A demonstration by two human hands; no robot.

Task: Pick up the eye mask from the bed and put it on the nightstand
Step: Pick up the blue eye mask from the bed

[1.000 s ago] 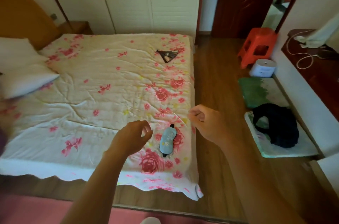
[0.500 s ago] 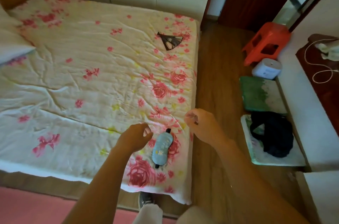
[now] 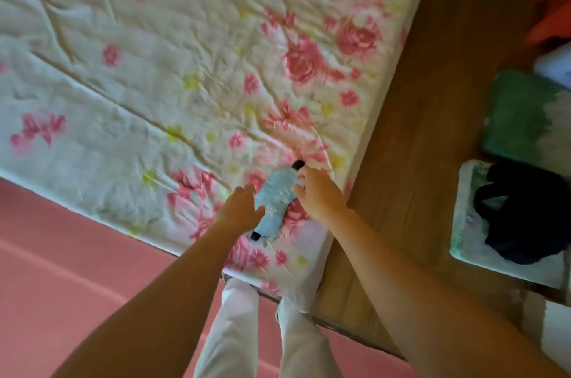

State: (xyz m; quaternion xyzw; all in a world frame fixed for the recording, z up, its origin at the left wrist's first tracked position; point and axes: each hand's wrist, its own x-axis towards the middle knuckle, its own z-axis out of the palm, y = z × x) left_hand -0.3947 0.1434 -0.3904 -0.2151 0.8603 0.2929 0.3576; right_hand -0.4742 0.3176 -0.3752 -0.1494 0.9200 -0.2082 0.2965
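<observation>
Two hands are down at the corner of the bed (image 3: 154, 77), one on each side of the eye mask (image 3: 276, 204). Going from the left, the left hand (image 3: 239, 209) lies with fingers spread and flat, its thumb edge touching or just beside the mask's near long side; it grips nothing. To its right the mask lies flat on the flowered cover, tilted, with a dark strap end showing at each tip. Right of that, the right hand (image 3: 319, 195) curls over the mask's far end, fingers bent onto the fabric as if starting a pinch, though whether it has closed on it I cannot tell.

Likely trouble: the mask is thin, soft cloth, so a pinch could gather the cover with it, or catch only the strap and leave the mask dangling. It lies near the bed's edge, with wooden floor (image 3: 432, 99) just past the right hand, so a loose hold could drop it there. The nightstand is out of view.
</observation>
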